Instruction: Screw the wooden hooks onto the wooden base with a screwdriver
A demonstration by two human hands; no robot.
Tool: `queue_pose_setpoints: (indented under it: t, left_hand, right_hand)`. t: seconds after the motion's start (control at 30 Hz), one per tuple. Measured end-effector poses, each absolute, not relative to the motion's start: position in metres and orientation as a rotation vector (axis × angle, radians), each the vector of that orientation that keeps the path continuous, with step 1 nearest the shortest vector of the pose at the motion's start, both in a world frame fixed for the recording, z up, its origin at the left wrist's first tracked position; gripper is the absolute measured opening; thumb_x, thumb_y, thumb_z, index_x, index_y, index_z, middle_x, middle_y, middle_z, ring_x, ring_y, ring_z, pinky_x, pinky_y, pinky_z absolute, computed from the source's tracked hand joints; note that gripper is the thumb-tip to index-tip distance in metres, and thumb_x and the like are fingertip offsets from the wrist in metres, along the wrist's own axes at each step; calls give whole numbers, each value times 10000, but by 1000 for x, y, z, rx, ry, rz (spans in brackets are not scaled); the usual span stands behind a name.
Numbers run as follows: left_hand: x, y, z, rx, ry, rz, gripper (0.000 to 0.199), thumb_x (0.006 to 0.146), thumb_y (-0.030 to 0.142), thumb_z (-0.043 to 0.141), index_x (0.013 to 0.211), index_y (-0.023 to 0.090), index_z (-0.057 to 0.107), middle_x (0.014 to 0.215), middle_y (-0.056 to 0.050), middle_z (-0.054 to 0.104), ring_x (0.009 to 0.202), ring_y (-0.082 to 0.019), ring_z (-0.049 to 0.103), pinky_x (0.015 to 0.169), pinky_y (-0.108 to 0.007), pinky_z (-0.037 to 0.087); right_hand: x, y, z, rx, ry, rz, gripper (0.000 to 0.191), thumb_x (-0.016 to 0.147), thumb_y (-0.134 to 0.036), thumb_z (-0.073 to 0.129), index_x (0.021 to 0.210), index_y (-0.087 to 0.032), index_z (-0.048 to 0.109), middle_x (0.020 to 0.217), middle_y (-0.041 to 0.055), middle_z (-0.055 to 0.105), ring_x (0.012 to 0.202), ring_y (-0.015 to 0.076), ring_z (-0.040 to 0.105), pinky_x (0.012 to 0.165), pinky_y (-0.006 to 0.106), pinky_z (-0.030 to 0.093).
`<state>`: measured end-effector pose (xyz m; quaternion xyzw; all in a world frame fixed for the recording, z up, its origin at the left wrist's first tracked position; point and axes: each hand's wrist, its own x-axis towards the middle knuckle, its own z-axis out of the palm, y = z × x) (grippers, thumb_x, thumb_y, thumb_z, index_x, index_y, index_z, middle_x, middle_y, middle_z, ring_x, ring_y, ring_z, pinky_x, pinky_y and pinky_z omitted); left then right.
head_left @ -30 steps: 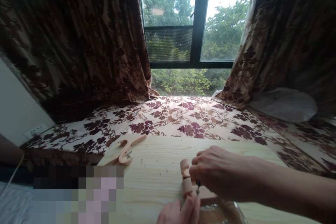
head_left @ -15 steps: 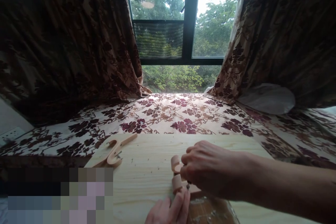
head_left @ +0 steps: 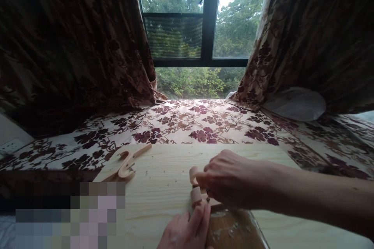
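Curled wooden piece [head_left: 196,196]: where is it, and what is nearest?

Near the middle of the pale wooden desk [head_left: 157,210], at the far end of a brown block [head_left: 230,227] with a glossy, clear covering. Two rounded curls show, one near and one far; hands hide the rest.

And the grip of each hand?

The left hand [head_left: 187,227] has its fingertips drawn together at the near curl, beside a small dark metal piece [head_left: 208,198]. Whether they pinch it, I cannot tell. The right hand [head_left: 226,181] is curled above, back upward, one finger reaching to the far curl. What its grip holds is hidden.

What differs from the earlier frame?

The right hand has shifted slightly left, its finger now overlapping the far curl. The view points a little lower, so more of the brown block shows and everything sits higher.

What lies farther off?

At the desk's left side, a second curved wooden piece [head_left: 126,168]; dark specks dot the surface between. Beyond, a cloth [head_left: 181,120] with maroon flowers, a white rounded bundle [head_left: 296,104] to the right, patterned curtains [head_left: 261,66] both sides, then a dark-framed window [head_left: 207,15] and green trees [head_left: 236,27].
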<state>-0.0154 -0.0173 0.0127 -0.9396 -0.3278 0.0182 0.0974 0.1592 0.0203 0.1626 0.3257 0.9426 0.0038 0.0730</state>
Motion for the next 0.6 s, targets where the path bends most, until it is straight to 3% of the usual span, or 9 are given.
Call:
queue_pose_setpoints:
  t: [0.17, 0.43, 0.6]
  left_hand:
    - [-14, -13, 17, -2965, -1037, 124, 658, 798, 375, 569, 1353, 145, 302, 1195, -120, 573, 788, -227, 617, 655, -364, 554]
    - [-6, -12, 37, -3069, -1200, 467, 722, 786, 253, 565, 1398, 135, 201, 1341, -135, 451, 976, -260, 579, 834, -399, 502]
    - [-10, -12, 28, -3071, -1159, 224, 740, 761, 255, 572, 1392, 119, 210, 1332, -148, 454, 942, -273, 582, 788, -421, 520]
  right_hand:
    - [163, 20, 149, 719, 2995, 43, 146, 841, -105, 484, 730, -152, 567, 725, 36, 599, 611, 135, 491, 529, 297, 330]
    - [157, 25, 153, 1070, 2832, 5, 106, 848, -174, 479, 845, -151, 583, 538, -21, 541, 407, 113, 336, 395, 280, 208]
    - [156, 23, 162, 993, 2818, 57, 95, 785, -129, 522, 856, -134, 584, 575, -5, 567, 437, 119, 385, 396, 283, 218]
